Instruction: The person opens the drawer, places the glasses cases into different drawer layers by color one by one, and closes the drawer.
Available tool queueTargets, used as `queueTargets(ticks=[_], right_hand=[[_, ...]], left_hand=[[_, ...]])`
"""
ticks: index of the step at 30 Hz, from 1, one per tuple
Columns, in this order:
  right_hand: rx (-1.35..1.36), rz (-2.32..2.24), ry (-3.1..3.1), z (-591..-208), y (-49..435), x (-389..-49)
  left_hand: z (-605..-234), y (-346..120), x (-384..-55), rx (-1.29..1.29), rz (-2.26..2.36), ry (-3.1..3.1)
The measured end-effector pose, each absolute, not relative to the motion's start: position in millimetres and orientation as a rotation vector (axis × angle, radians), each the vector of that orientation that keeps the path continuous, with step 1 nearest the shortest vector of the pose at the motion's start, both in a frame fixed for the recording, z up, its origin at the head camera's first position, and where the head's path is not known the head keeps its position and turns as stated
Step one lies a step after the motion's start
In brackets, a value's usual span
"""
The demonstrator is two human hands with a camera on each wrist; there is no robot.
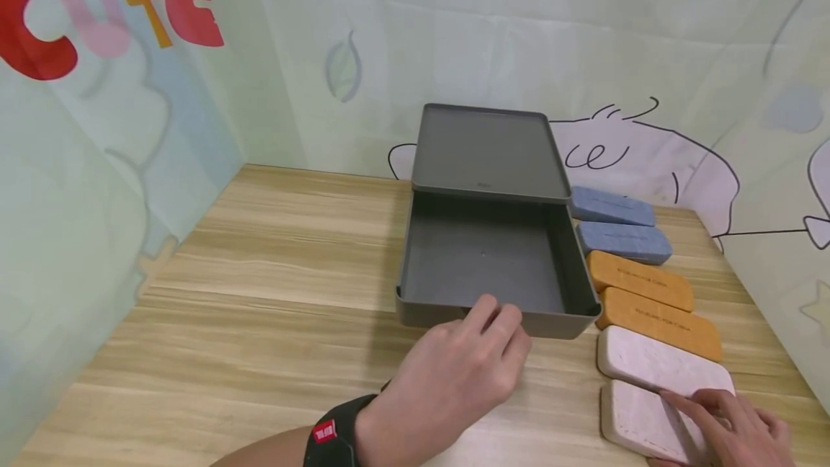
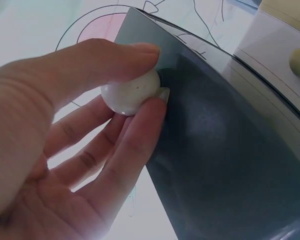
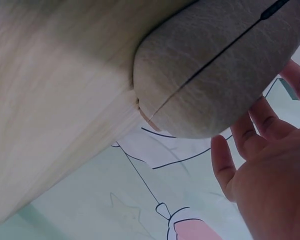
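Note:
My left hand point(image 1: 454, 373) is at the front of the grey drawer point(image 1: 558, 323), which stands pulled out beneath a flat grey top point(image 1: 489, 150). In the left wrist view, thumb and forefinger pinch a round white knob point(image 2: 132, 94) on the drawer's dark front. Low at the right, my right hand point(image 1: 739, 427) grips the nearest of two whitish oblong cases point(image 1: 638, 416) across its width. The right wrist view shows that case's rounded, marbled end point(image 3: 205, 90) with a dark seam along its side, my fingers point(image 3: 245, 135) along one edge.
Behind it, in a row to the right of the drawer, lie a second whitish case point(image 1: 661, 360), two orange cases point(image 1: 655, 323) and two blue cases point(image 1: 622, 240). Printed cloth walls point(image 1: 311, 56) enclose the wooden tabletop point(image 1: 259, 294) at the back and sides.

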State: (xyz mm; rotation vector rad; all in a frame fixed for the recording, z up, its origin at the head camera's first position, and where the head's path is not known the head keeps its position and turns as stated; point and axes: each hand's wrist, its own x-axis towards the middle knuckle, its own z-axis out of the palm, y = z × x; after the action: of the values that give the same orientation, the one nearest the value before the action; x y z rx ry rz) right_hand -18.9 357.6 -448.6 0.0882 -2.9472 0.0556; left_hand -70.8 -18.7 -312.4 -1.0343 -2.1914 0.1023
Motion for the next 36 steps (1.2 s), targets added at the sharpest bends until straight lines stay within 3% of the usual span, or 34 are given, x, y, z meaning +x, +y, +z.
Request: queueTargets(ticks=[36], right_hand=[[0.174,0.143,-2.941,-451.6,358.2,-18.3]], left_hand=[[-312.2,-17.8,-70.4,-1.053,0.135,-2.196]])
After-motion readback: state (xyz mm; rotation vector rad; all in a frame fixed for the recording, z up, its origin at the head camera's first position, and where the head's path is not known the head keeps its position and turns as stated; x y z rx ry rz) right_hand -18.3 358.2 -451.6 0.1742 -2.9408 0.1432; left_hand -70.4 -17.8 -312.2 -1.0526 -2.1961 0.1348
